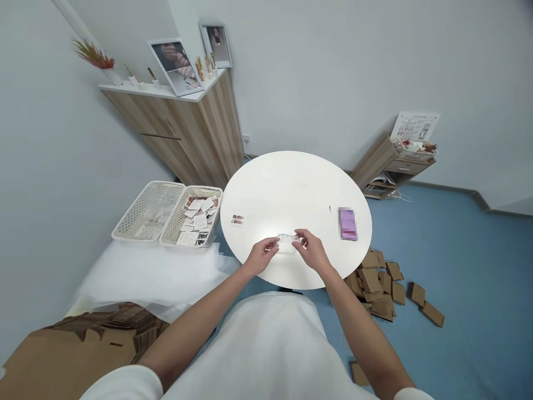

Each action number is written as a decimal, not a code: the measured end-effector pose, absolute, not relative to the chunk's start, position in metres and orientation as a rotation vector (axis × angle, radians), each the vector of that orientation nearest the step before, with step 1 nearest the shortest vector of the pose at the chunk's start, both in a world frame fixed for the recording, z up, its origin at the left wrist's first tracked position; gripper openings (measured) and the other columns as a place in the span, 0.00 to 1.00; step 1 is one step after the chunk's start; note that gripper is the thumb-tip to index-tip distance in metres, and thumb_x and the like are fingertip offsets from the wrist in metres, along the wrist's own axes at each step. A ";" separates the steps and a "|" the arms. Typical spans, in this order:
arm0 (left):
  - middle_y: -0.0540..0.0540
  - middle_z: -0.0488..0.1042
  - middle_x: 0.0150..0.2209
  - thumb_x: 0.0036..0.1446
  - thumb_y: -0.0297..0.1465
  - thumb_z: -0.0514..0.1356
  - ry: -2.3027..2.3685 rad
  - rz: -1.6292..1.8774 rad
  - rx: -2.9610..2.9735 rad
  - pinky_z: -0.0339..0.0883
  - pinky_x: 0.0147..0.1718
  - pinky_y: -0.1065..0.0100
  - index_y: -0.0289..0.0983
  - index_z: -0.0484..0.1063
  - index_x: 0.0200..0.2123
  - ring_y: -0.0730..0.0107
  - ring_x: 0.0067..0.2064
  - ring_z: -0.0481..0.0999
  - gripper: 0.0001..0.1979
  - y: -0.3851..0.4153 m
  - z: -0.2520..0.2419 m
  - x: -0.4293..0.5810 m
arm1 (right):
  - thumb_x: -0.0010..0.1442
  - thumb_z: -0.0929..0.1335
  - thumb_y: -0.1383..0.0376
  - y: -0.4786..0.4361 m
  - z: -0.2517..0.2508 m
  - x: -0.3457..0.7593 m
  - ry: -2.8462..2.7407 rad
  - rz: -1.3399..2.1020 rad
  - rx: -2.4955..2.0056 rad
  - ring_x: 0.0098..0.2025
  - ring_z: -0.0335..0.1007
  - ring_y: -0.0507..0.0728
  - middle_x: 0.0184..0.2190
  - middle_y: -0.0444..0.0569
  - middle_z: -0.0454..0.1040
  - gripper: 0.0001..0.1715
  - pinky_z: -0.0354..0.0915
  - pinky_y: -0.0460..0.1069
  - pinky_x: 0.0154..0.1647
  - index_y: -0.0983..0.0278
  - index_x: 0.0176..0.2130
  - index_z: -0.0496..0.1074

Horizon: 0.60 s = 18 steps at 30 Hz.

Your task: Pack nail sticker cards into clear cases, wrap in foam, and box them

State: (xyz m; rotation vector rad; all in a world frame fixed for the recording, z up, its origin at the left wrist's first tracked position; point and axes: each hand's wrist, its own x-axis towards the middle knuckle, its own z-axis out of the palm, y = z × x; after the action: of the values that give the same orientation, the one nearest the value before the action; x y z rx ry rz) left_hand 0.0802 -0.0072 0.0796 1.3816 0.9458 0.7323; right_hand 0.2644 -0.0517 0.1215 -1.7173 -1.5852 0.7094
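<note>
Clear case (287,239) spans half-closed left hand (263,254) and right hand (310,249), each pinching 1 end, near the front edge of the bench (291,180).

Wood-grain cabinet (175,125), framed photos (175,64), blue floor (474,266)

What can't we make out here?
All head view.
Clear item: detail too small; left hand and right hand cover its ends.
Purple object: pixelated.
Coloured dots: too small to identify.
Dark speck: likewise.
Cardboard, lower left: cut by bottom edge.
</note>
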 end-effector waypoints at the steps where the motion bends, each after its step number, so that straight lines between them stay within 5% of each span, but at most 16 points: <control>1: 0.43 0.70 0.41 0.49 0.36 0.58 0.967 0.751 1.387 0.64 0.40 0.65 0.37 0.69 0.43 0.66 0.43 0.69 0.17 -0.007 0.080 0.088 | 0.54 0.63 0.61 -0.051 0.120 0.272 -1.578 0.730 -1.702 0.30 0.65 0.53 0.35 0.47 0.71 0.14 0.65 0.52 0.33 0.59 0.42 0.65; 5: 0.43 0.63 0.50 0.48 0.33 0.60 1.088 0.827 1.175 0.62 0.43 0.63 0.41 0.64 0.47 0.64 0.50 0.65 0.21 -0.010 0.079 0.118 | 0.56 0.62 0.63 -0.058 0.109 0.297 -1.609 0.636 -1.522 0.36 0.66 0.55 0.37 0.49 0.69 0.08 0.65 0.52 0.34 0.60 0.37 0.67; 18: 0.45 0.70 0.33 0.47 0.39 0.61 0.938 0.467 0.589 0.64 0.30 0.71 0.35 0.70 0.38 0.76 0.30 0.69 0.17 -0.003 0.091 0.153 | 0.55 0.62 0.65 -0.067 0.078 0.340 -1.422 0.867 -1.413 0.45 0.66 0.56 0.42 0.49 0.70 0.07 0.65 0.54 0.44 0.59 0.36 0.67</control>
State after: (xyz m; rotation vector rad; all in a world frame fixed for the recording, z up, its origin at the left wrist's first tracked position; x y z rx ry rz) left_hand 0.1526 -0.0030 0.0909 0.5891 0.9382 0.4668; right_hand 0.3395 -0.0671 0.0778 -1.4129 -1.4220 0.8672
